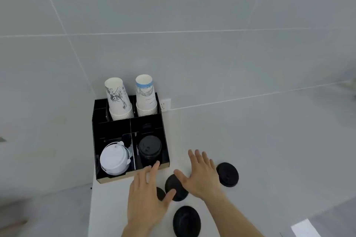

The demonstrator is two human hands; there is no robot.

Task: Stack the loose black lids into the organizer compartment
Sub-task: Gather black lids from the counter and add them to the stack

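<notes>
Taking the black organizer (163,132) as the landmark and reading leftward to rightward: its front-left compartment holds a stack of white lids (114,158), and its front-right compartment already holds a stack of black lids (149,147), dome side up; behind these stand two stacks of paper cups (120,100). Just in front of the organizer's front-right corner hovers the left hand (146,198), palm down, fingers spread apart and gripping nothing, its fingertips reaching the organizer's front lip. A small part of one black lid (160,193) shows from beneath that hand. Next to the right, still in front of the organizer, lies the middle lid (173,184), flat on the white counter (269,150), sitting between the two thumbs and partly covered by the right one. The right hand (202,175) is likewise open, fingers splayed, holding nothing. A near lid (186,221) lies further from the organizer, toward the person, and a far-right lid (227,174) lies just beyond the right hand's little finger. The lids are round, so they have no long axis to line up; what matters is that each lies flat. The middle lid seems equally near both hands, and the target compartment lies up and left of it.
</notes>
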